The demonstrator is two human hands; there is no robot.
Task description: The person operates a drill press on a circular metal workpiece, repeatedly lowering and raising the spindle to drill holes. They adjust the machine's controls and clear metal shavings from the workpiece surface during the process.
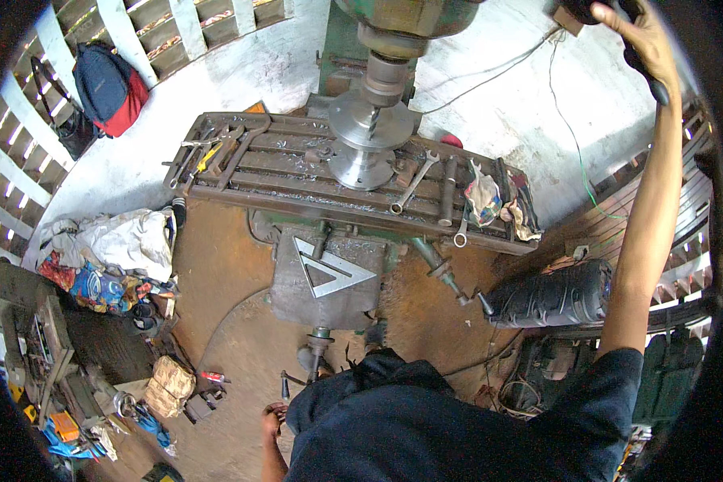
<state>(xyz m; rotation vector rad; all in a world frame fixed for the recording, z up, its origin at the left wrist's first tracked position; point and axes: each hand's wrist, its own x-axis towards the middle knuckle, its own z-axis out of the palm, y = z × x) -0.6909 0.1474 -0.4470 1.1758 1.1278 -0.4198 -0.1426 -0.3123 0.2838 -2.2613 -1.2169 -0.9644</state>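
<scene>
The steel discs sit at twelve o'clock on the slotted bench, by the drill bit. If poorly held, they could catch on the bit and spin, or let a hole wander; whether they are bolted firmly cannot be made out. The combination wrench, lying just beside them toward four o'clock, could be flung if a disc swings into it. Loose shavings on the bench could cut bare skin.

The right hand, at two o'clock, is on a dark lever, thumb stretched out; its fingers are hidden, so I cannot tell whether they close round it. A slip there could jerk the lever. The left hand, at seven o'clock, has bent fingers just below a crank handle; contact cannot be told.

The discs are round, flat and silvery, one showing above the other, with bright, smooth-looking faces. The lever is black, with a rounded end.
</scene>
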